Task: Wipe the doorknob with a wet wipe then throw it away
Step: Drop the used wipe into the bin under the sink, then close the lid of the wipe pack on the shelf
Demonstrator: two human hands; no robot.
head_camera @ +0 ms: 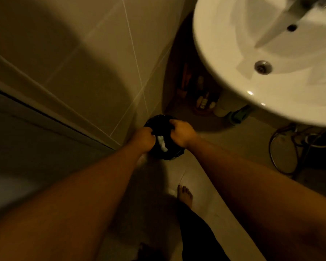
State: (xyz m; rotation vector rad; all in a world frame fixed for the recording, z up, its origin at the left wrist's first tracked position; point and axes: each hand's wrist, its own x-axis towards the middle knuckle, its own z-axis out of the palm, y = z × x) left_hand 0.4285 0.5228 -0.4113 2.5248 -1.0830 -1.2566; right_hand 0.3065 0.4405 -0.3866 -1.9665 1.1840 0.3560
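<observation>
Both arms are reaching down toward a small black bin [162, 146] that is standing on the floor [224, 144] in the corner, right against the tiled wall [94, 59]. The bin is lined with a dark bag whose edge is showing around the rim. The left hand [144, 139] is sitting at the bin's left rim, its fingers [149, 131] curled closed over the edge of the bag; whether they are also pinching the wipe is not clear. The right hand [181, 132] is sitting at the bin's far right rim, its fingers [172, 122] folded shut on the bag edge there. The white wet wipe [162, 143] is lying crumpled inside the bin's opening, between the two hands and just beside the left hand's knuckles, touching or nearly touching them. A white sink [224, 76] is hanging above and to the right of the bin, its drain and tap showing. Some bottles [203, 100] are standing in the shadow beyond the bin, under the sink. A loop of hose [273, 147] is lying on the floor well to the right of the bin. A bare foot [184, 194] is resting on the floor on the near side of the bin
</observation>
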